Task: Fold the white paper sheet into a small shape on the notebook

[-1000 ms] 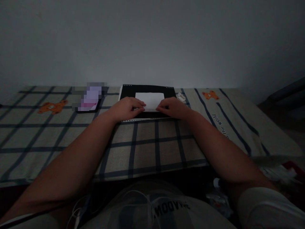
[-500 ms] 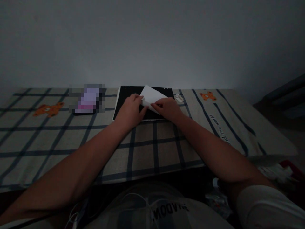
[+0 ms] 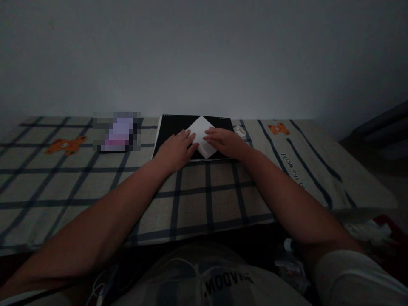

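A white sheet of paper (image 3: pixel 200 127) lies turned like a diamond on a black notebook or folder (image 3: pixel 172 125), one corner pointing at the wall and one at me. My left hand (image 3: pixel 177 148) rests on the paper's left side, its fingers spread and the thumb apart. From the right, my right hand (image 3: pixel 225 141) lies over the opposite side of the paper, fingers stretched out and slightly apart. Neither hand grips the sheet.
A phone (image 3: pixel 117 134) with a lit, blurred screen lies on the checked cloth (image 3: pixel 191 199) at left. Small white items (image 3: pixel 239 131) sit right of the notebook. Beyond the cloth rises a plain wall. A bottle (image 3: pixel 288 246) and plastic bags are below the table's right front edge.
The paper has turned and now lies flatter, its near corner in view. Both hands have loosened from its near edge and spread onto its sides.
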`<state>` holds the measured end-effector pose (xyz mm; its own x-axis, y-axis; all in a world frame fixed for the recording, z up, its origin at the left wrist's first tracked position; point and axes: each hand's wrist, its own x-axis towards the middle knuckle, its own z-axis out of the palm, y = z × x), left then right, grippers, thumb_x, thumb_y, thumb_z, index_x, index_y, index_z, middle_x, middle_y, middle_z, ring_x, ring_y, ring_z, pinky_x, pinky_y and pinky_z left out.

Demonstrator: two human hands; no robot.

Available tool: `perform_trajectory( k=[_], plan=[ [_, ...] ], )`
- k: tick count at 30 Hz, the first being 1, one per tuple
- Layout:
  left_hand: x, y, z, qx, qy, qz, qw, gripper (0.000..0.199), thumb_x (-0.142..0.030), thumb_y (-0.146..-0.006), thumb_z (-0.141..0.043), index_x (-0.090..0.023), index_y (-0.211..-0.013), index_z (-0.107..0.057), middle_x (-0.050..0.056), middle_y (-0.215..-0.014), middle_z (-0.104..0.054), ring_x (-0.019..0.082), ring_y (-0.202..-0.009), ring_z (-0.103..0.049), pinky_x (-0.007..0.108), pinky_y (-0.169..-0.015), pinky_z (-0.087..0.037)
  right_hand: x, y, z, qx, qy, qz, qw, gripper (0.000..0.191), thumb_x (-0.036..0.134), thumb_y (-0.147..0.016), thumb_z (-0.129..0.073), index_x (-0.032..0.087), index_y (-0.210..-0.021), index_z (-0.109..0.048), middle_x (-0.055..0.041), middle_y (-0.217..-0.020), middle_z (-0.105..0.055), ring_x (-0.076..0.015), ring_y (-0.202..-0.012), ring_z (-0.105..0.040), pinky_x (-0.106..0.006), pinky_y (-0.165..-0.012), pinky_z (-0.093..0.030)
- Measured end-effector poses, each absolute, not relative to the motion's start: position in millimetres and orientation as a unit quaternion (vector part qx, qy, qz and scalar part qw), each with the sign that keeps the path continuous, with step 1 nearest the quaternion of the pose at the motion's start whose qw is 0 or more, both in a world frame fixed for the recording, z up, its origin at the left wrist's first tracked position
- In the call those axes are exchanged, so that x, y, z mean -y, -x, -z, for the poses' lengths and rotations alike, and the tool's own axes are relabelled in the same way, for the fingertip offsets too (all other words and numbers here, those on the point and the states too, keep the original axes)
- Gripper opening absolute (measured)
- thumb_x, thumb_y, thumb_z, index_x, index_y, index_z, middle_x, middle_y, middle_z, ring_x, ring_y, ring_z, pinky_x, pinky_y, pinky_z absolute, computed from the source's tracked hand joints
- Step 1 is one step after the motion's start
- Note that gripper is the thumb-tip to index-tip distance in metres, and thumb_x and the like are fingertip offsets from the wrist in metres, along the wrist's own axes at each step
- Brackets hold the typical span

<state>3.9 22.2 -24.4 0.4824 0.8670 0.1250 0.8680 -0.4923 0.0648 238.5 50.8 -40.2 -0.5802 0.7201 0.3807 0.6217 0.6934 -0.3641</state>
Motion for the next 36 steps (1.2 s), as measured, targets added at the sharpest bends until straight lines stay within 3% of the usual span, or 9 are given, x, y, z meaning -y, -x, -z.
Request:
perform_trajectory(
  k=[3,6,12,15,20,24,29,36],
  plan=[
    [-22.6,-4.1,23.9,0.516,0.855,0.053,0.009,0.058,-0.04,-0.109,-0.034,-0.01,-0.157,-0.045,0.018,-0.166,-0.041,0.031,-0.156,-0.035,0.051,-0.125,-0.035,-49.8,-238.9,42.4,0.904,0.382,-0.074,0.174,0.04,0.029,-0.103,-0.051,0.017,-0.134,-0.072,-0.0143,-0.148,-0.063,-0.0289,-0.136,-0.06,-0.047,-0.116,-0.044],
    [-24.7,-1.5,23.9,0.512,0.858,0.032,0.012,0.06,-0.041,-0.109,-0.036,-0.01,-0.16,-0.04,0.017,-0.168,-0.037,0.031,-0.158,-0.031,0.052,-0.127,-0.031,-42.5,-235.7,35.6,0.913,0.385,-0.054,0.126,0.04,0.03,-0.104,-0.051,0.018,-0.135,-0.072,-0.0134,-0.147,-0.064,-0.03,-0.132,-0.062,-0.047,-0.112,-0.047],
    [-34.6,8.9,28.2,0.469,0.882,0.035,-0.007,0.064,-0.038,-0.109,-0.033,-0.004,-0.162,-0.031,0.02,-0.172,-0.027,0.03,-0.161,-0.024,0.049,-0.129,-0.026,-34.3,-234.0,24.0,0.903,0.399,-0.063,0.146,0.032,0.032,-0.1,-0.059,0.021,-0.122,-0.079,-0.011,-0.131,-0.073,-0.0294,-0.121,-0.066,-0.045,-0.105,-0.049],
    [-40.8,15.4,31.1,0.441,0.895,0.061,-0.01,0.066,-0.04,-0.106,-0.037,-0.002,-0.16,-0.035,0.022,-0.17,-0.032,0.031,-0.159,-0.029,0.048,-0.128,-0.028,-37.5,-237.1,27.1,0.904,0.391,-0.072,0.155,0.03,0.03,-0.097,-0.063,0.021,-0.12,-0.08,-0.0124,-0.132,-0.072,-0.0305,-0.121,-0.065,-0.048,-0.106,-0.048],
    [-44.7,21.4,30.2,0.418,0.901,0.115,0.011,0.067,-0.048,-0.099,-0.053,-0.006,-0.151,-0.052,0.022,-0.159,-0.048,0.036,-0.149,-0.042,0.051,-0.124,-0.035,-42.1,-240.2,34.9,0.909,0.384,-0.069,0.144,0.038,0.031,-0.098,-0.062,0.02,-0.132,-0.074,-0.0142,-0.156,-0.055,-0.0317,-0.147,-0.049,-0.05,-0.121,-0.037],
    [-42.2,18.1,28.6,0.418,0.903,0.099,0.001,0.066,-0.046,-0.103,-0.042,-0.003,-0.152,-0.05,0.022,-0.158,-0.05,0.033,-0.148,-0.044,0.046,-0.125,-0.035,-39.8,-238.9,34.4,0.914,0.385,-0.083,0.098,0.048,0.036,-0.103,-0.055,0.019,-0.147,-0.063,-0.0138,-0.161,-0.049,-0.03,-0.149,-0.047,-0.048,-0.123,-0.036],
    [-41.0,14.5,31.8,0.432,0.899,0.075,-0.016,0.065,-0.041,-0.108,-0.029,-0.002,-0.159,-0.039,0.02,-0.167,-0.039,0.028,-0.157,-0.033,0.044,-0.129,-0.027,-33.2,-234.2,28.6,0.913,0.397,-0.054,0.073,0.047,0.041,-0.104,-0.053,0.023,-0.146,-0.064,-0.0121,-0.162,-0.049,-0.034,-0.145,-0.051,-0.053,-0.119,-0.039],
    [-33.5,6.5,26.8,0.462,0.887,0.02,0.002,0.062,-0.037,-0.11,-0.025,-0.007,-0.163,-0.032,0.017,-0.171,-0.031,0.027,-0.16,-0.027,0.049,-0.128,-0.028,-30.6,-229.7,24.2,0.91,0.409,-0.039,0.049,0.044,0.039,-0.106,-0.049,0.028,-0.147,-0.064,-0.0118,-0.161,-0.051,-0.0352,-0.142,-0.051,-0.055,-0.114,-0.041]
  ],
)
